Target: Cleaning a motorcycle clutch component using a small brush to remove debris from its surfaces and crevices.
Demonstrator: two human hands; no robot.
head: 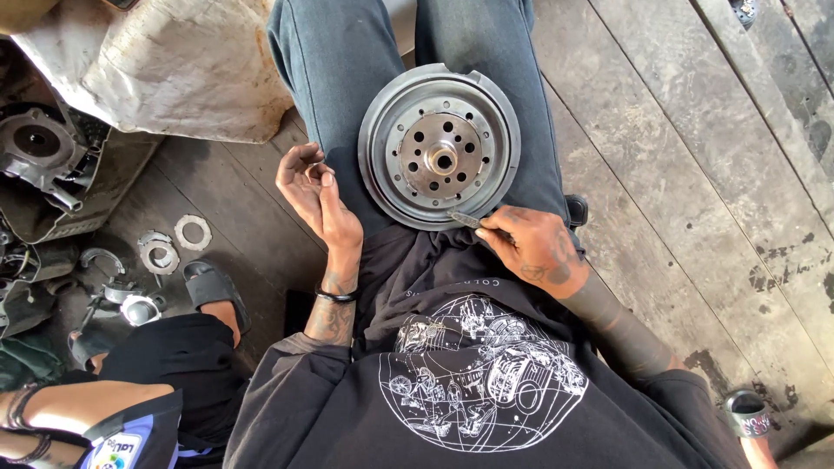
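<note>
Left hand sits raised over the left thigh, palm turned up, thumb and fingers pinched together on a small thin ring-like piece that is too small to make out clearly. Right hand is down by the near edge of the round metal clutch disc, fingers closed around a slim metal tool whose tip touches the disc's lower rim. That disc lies flat on the person's lap, on grey jeans, face up, with 1 hub hole in the middle and a ring of small holes around it. On the left wrist there's a black band. Off to the left on the wooden floor lie 2 flat metal washers just beside each other, near a black sandal on another person's foot. Further left, a grey engine casing and loose metal parts sit well apart from the hands. Up top left, a dirty pale sack rests beside the leg.
</note>
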